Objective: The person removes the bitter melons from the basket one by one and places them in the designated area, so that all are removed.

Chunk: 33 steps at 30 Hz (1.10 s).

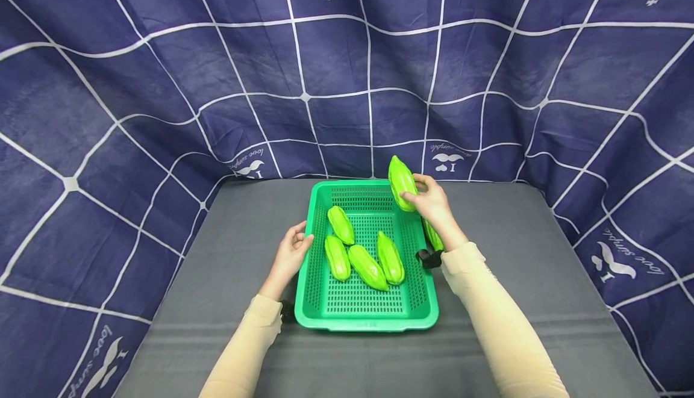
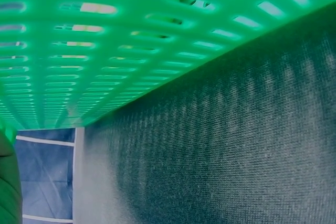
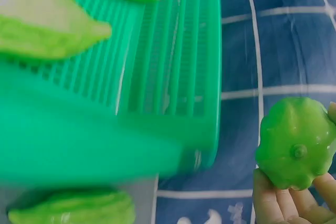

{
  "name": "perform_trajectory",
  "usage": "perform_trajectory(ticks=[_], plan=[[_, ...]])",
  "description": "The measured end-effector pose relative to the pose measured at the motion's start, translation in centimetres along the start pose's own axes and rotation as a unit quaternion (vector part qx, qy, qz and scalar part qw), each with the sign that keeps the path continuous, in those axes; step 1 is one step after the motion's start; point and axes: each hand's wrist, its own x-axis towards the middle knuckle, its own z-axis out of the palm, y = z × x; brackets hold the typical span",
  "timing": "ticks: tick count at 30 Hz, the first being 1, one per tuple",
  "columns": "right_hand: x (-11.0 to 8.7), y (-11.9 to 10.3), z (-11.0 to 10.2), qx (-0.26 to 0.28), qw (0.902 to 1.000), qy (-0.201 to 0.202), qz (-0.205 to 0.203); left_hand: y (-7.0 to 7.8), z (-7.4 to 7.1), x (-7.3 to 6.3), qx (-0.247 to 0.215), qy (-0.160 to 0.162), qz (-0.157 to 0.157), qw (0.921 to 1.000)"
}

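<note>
Head view shows the right hand [image 1: 434,204] gripping one green gourd [image 1: 402,183] above the green basket [image 1: 366,318] far-right corner, four gourds already inside, one more outside, while the left hand [image 1: 291,253], fingers relaxed, steadies the rim.

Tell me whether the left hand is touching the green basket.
Touching. The head view shows the left hand with its fingers against the green basket at its left rim, no gap visible. The left wrist view shows only the basket wall close up.
</note>
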Motion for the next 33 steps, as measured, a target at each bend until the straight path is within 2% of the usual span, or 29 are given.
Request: perform_trajectory(ticks=[8,14,21,33], plan=[[0.1,2.8,-3.3,0.001,0.9990,0.041,0.018,-0.6,-0.1,-0.1,0.001,0.007,-0.001,1.0000],[0.1,5.0,-4.6,-0.007,0.9957,0.080,0.046,-0.7,-0.1,0.1,0.004,0.011,0.013,0.9999],[-0.1,7.7,-5.3,-0.040,0.9903,0.103,0.084,-0.6,0.0,0.3,-0.007,0.008,0.010,0.9999],[-0.7,11.6,-4.9,-0.083,0.9844,0.099,0.119,-0.6,0.0,0.1,-0.014,0.007,0.010,0.9998]])
